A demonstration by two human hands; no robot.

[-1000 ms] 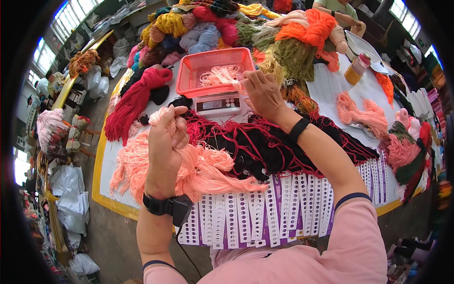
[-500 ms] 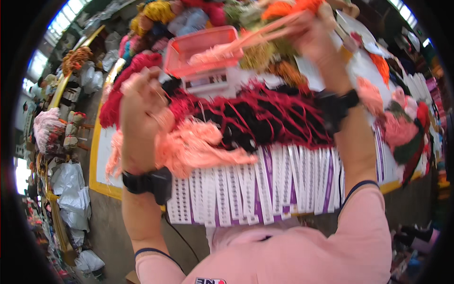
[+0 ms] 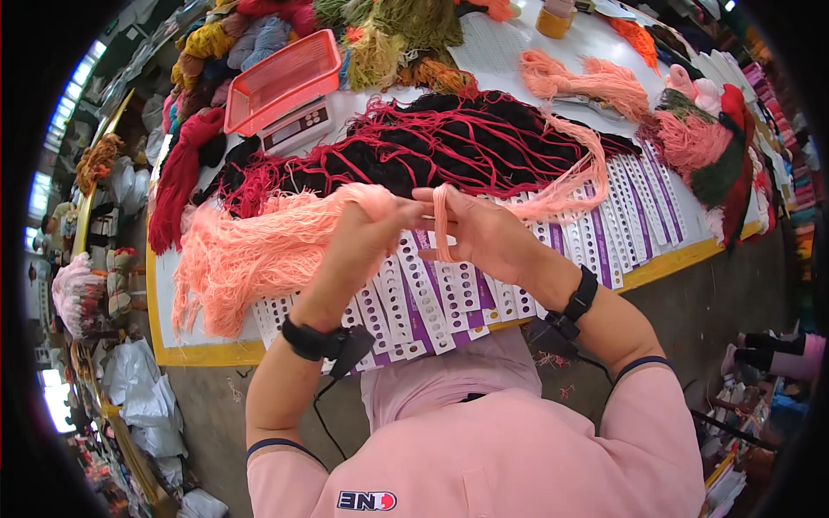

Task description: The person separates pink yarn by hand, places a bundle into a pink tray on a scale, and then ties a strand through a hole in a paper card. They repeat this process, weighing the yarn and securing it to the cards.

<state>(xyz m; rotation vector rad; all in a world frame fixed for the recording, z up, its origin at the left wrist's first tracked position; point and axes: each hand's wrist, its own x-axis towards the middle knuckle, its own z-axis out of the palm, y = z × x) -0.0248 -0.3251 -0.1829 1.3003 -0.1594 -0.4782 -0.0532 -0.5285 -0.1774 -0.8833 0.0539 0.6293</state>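
My left hand [image 3: 367, 242] is closed on the top end of a thick bundle of peach yarn [image 3: 259, 250], whose loose strands spread left over the table. Right beside it, my right hand [image 3: 488, 231] has a strand of peach yarn looped over its fingers, and the fingertips of both hands meet. From the right hand a looser length of peach yarn [image 3: 596, 173] curves away to the right and back. Behind both hands lies a long heap of black and crimson yarn [image 3: 432, 142].
White-and-purple punched card strips [image 3: 414, 302] line the table's near edge. A pink plastic basket [image 3: 285, 82] sits on a white scale [image 3: 298, 125] at back left. Another peach hank [image 3: 583, 78] lies back right. Coloured yarn piles [image 3: 389, 34] crowd the far side.
My right hand has come from the far right down beside my left hand. The peach yarn has left the basket, and a peach hank now lies at back right.
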